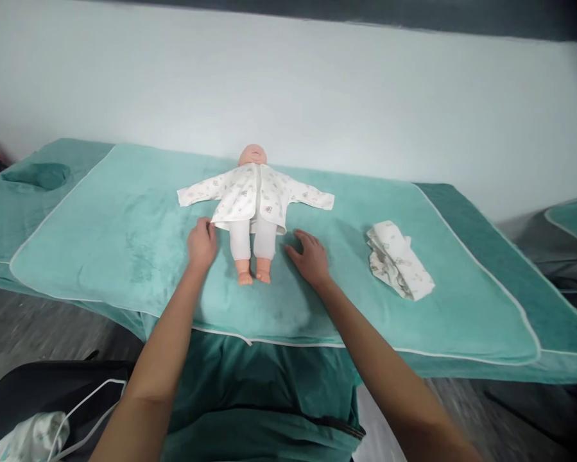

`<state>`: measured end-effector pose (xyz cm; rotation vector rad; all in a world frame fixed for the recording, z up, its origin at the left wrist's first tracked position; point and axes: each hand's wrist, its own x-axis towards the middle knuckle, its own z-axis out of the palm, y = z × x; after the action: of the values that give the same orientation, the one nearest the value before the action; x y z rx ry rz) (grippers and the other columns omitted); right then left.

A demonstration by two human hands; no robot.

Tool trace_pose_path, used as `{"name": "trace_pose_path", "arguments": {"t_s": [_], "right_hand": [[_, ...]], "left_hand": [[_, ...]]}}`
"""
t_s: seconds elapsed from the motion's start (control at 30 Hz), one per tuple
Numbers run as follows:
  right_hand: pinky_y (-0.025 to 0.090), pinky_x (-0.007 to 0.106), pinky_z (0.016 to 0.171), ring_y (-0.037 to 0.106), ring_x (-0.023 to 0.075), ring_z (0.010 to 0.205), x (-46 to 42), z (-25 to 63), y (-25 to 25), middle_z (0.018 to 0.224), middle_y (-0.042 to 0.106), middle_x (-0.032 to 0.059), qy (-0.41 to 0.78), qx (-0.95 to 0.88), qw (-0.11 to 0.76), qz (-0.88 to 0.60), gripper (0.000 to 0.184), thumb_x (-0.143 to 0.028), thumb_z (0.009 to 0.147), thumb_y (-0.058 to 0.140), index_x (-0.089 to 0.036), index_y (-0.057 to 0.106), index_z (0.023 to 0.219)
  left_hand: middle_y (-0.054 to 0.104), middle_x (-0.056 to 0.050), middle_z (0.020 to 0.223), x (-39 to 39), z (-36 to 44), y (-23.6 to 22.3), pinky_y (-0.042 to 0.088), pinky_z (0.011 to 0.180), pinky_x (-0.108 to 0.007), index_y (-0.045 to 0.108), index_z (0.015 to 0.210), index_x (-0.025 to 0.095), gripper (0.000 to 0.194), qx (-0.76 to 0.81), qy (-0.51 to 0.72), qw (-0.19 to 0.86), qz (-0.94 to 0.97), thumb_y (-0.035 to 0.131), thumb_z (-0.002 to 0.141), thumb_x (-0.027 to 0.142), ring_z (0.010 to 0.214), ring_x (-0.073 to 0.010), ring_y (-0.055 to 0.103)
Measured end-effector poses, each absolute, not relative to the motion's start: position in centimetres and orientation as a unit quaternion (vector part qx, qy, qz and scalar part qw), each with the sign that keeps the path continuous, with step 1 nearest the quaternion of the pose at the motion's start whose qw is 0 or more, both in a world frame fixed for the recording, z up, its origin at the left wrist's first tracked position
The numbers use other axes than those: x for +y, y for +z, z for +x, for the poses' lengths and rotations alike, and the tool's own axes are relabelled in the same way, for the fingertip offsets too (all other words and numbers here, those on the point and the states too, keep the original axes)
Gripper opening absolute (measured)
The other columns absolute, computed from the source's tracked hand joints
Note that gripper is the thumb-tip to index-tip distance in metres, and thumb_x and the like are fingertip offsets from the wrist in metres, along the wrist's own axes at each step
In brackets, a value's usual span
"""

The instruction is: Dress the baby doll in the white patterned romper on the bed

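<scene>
A baby doll [253,154] lies on its back with its feet toward me. It wears a white printed baby jacket [242,192], whose sleeves stretch out to both sides and whose front edges meet along the middle. White leggings [241,240] cover its legs down to the bare ankles. At the jacket's lower left corner, my left hand [202,245] has its fingers closed on the hem. My right hand [312,258] rests on the green blanket just right of the doll's legs, thumb and fingers apart, holding nothing and a little away from the hem.
A folded white printed cloth [400,260] lies to the right on the green blanket [317,314]. The padded bed stands against a white wall [288,90]. At lower left is a black chair [33,385] with a printed bundle [33,439] and a white hanger-like loop.
</scene>
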<state>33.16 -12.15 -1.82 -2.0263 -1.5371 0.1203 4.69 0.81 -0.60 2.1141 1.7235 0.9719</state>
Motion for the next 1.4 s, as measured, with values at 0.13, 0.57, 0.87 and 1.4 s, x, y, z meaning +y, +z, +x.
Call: {"name": "trace_pose_path", "arguments": {"t_s": [0.13, 0.57, 0.87, 1.4], "right_hand": [[0.041, 0.046, 0.101, 0.053, 0.0328, 0.122, -9.6, 32.1, -1.0, 0.132, 0.066, 0.0136, 0.039, -0.525, 0.298, -0.796, 0.039, -0.049, 0.095, 0.056, -0.021, 0.068, 0.119], [0.031, 0.03, 0.065, 0.048, 0.018, 0.068, -7.8, 31.6, -0.7, 0.076, 0.063, 0.0005, 0.096, -0.456, 0.363, -0.807, 0.018, -0.038, 0.09, 0.055, -0.024, 0.053, 0.079], [0.03, 0.029, 0.064, 0.044, 0.0168, 0.064, -8.5, 31.5, -0.4, 0.065, 0.053, -0.0039, 0.091, -0.417, 0.416, -0.803, 0.017, -0.027, 0.078, 0.057, -0.026, 0.041, 0.072], [0.034, 0.031, 0.065, 0.059, 0.0223, 0.075, -8.2, 31.3, -0.7, 0.084, 0.069, 0.0023, 0.089, -0.453, 0.327, -0.825, 0.041, -0.028, 0.084, 0.052, -0.023, 0.061, 0.124]], "left_hand": [[0.076, -0.01, 0.109, 0.8, 4.6, -0.5, 0.05, 0.083, -0.037, 0.056, 0.118, 0.023, 0.028, 0.581, 0.348, 0.153, 0.72, 0.042, 0.102, 0.04, 0.1, -0.027, 0.071], [0.076, -0.007, 0.103, 1.4, 4.5, -0.8, 0.051, 0.088, -0.037, 0.059, 0.121, 0.022, 0.029, 0.544, 0.358, 0.172, 0.739, 0.053, 0.094, 0.029, 0.096, -0.0244, 0.071], [0.074, -0.004, 0.1, 0.8, 4.4, -0.5, 0.052, 0.086, -0.033, 0.053, 0.126, 0.024, 0.034, 0.564, 0.371, 0.196, 0.711, 0.048, 0.093, 0.022, 0.093, -0.0206, 0.07], [0.077, -0.011, 0.108, 1.6, 6.4, -0.4, 0.042, 0.1, -0.048, 0.057, 0.133, 0.022, 0.042, 0.566, 0.276, 0.104, 0.77, 0.053, 0.092, 0.026, 0.109, -0.034, 0.068]]}}
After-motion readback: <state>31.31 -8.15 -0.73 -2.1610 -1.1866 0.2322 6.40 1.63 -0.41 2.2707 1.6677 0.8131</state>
